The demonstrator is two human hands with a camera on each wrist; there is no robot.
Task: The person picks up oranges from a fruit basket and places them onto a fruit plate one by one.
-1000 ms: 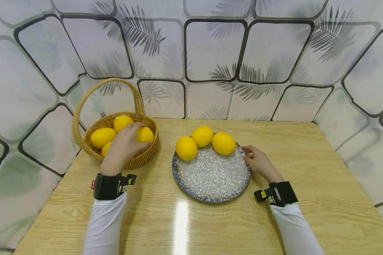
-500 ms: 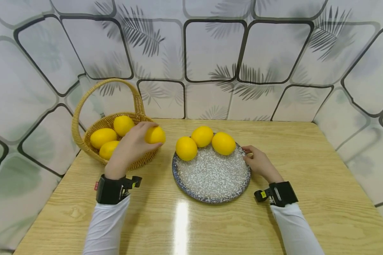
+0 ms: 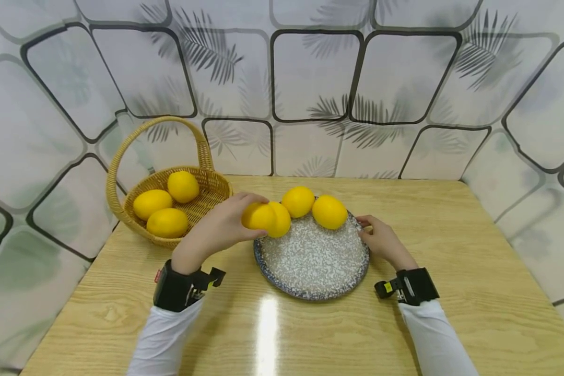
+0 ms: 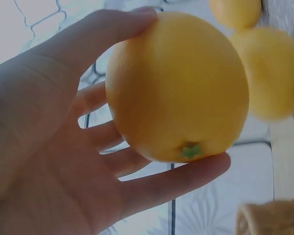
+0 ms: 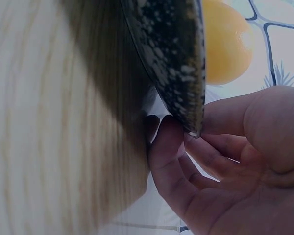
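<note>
The held yellow fruit [image 3: 257, 215], mid-frame at the upper left of the speckled plate [image 3: 315, 261], is best lowered slowly, clear of the neighbouring fruit [image 3: 282, 222]; whether the two touch cannot be told. Left hand [image 3: 223, 222] extends rightward, thumb and fingers clamped round the held one. Right hand [image 3: 382, 239], right of centre, pinches the plate's rim

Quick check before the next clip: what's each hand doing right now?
Left hand: closed, holding a yellow fruit between thumb and fingers.
Right hand: closed, pinching the speckled plate by its edge.
</note>
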